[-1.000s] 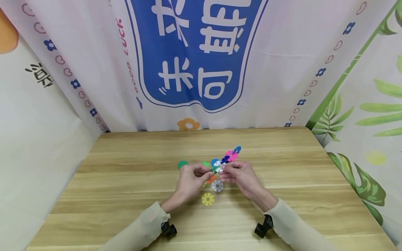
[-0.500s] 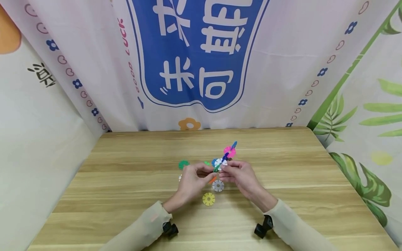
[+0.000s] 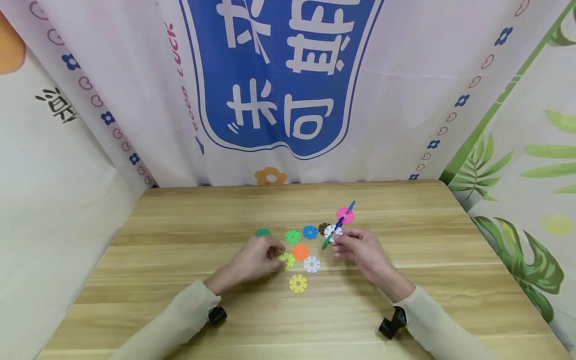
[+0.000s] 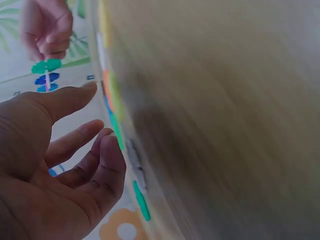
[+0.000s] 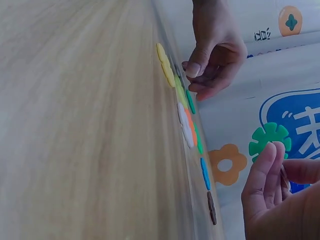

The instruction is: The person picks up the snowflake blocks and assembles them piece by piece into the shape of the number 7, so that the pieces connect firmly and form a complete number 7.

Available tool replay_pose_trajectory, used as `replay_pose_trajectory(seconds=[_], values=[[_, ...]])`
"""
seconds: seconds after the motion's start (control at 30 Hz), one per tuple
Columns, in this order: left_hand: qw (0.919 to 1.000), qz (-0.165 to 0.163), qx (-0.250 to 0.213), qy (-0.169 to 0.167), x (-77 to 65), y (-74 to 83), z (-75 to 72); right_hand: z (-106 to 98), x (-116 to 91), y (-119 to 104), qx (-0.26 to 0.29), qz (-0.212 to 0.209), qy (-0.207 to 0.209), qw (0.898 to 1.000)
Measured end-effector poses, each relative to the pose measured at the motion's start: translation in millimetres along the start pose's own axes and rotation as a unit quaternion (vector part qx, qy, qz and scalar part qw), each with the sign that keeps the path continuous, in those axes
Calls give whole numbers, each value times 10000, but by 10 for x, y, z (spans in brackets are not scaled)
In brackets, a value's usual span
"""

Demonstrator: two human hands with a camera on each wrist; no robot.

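In the head view, my right hand (image 3: 363, 249) pinches a chain of slotted plastic snowflake discs by its white disc (image 3: 332, 232). A green disc (image 3: 326, 243) joins at the lower end. Dark blue, pink (image 3: 345, 215) and blue discs slant away above it. My left hand (image 3: 257, 257) hovers low over the table, beside a yellow-green disc (image 3: 287, 259). The left wrist view has its thumb and fingers apart with nothing between them. A grey-looking disc (image 4: 135, 162) lies below those fingers; my left hand hides it in the head view.
Loose discs lie flat on the wooden table (image 3: 189, 220): orange (image 3: 300, 252), white (image 3: 311, 264), yellow (image 3: 298, 284), light green (image 3: 292, 236), blue (image 3: 310, 232), brown (image 3: 323, 229) and dark green (image 3: 262, 232). A printed curtain (image 3: 405, 100) hangs behind the table's far edge.
My left hand has let go of the chain's green disc and moved left and down toward the loose discs. My right hand has shifted right with the chain, uncovering loose discs between the hands.
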State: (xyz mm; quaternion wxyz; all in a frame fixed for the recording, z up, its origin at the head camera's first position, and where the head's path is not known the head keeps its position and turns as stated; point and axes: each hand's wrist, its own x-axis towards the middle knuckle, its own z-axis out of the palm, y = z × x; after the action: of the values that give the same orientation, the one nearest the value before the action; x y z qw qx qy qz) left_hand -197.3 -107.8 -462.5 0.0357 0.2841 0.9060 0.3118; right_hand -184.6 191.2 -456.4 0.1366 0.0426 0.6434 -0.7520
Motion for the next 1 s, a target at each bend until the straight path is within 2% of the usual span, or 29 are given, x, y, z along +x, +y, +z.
replay_pose_trajectory(seconds=[0.3, 0.47, 0.6, 0.73, 0.87, 0.93, 1.0], values=[[9988, -187, 306, -347, 44, -50, 28, 26, -1, -8, -265, 101, -18, 9996], [9979, -494, 153, -385, 65, -32, 35, 40, -18, -20, -386, 26, 84, 9992], [9971, -640, -17, -410, 79, -11, 32, 42, -29, -16, -246, -86, -24, 9997], [9960, -655, -415, -437, 72, -9, 31, 57, -37, -19, -69, -114, -327, 9994], [9911, -749, -1059, -310, 67, -11, 21, 81, -34, -29, -98, -55, -509, 9986], [9850, -866, -1481, -180, 70, -5, 5, 86, -28, -31, -105, -26, -588, 9982], [9743, -1023, -2005, -51, 76, 13, -20, 84, -22, -29, -117, -23, -656, 9978]])
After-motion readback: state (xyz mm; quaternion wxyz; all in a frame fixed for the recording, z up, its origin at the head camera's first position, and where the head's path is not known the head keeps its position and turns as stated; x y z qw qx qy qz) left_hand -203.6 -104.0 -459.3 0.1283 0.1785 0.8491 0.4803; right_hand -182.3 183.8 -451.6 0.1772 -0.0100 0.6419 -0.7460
